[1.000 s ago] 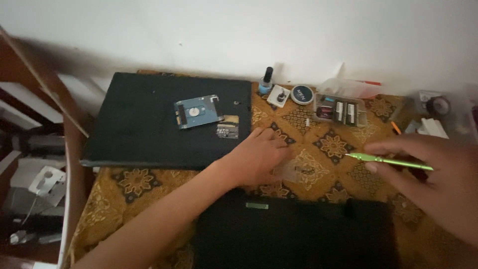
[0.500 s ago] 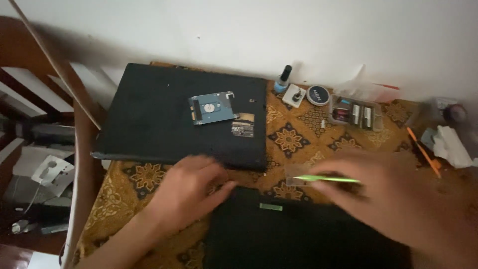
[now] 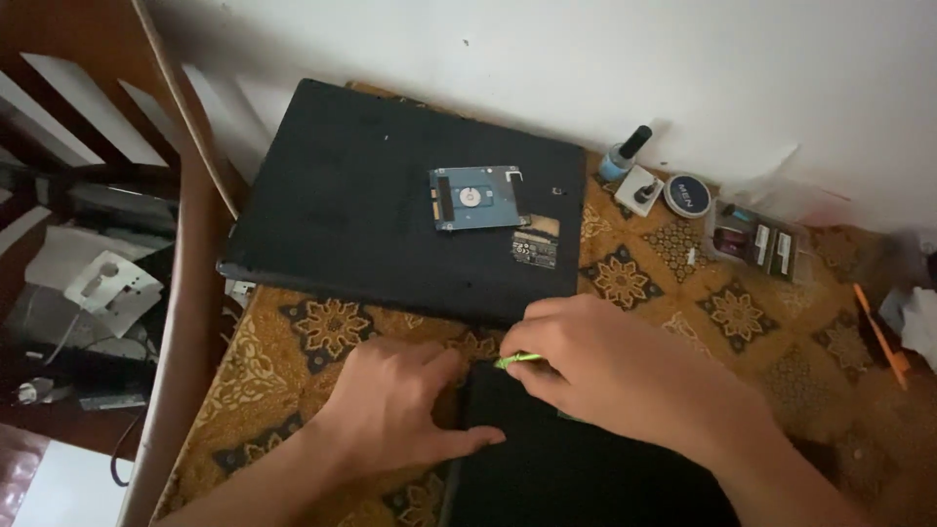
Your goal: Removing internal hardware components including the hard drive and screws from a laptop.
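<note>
Left hand [image 3: 395, 410] now spread flat, grip open, pressing the left edge of the black panel [image 3: 576, 459] at the near side of the patterned table [image 3: 303, 342], having slid down from the cloth beyond. Right hand [image 3: 625, 376], swung in from the far right, grip closed on a thin green tool [image 3: 517, 360], tip just past the fingers at the panel's top corner; looks like prying or unscrewing there. Beyond both grips, black laptop base [image 3: 371, 215] with hard drive [image 3: 475, 197], unmoved.
</note>
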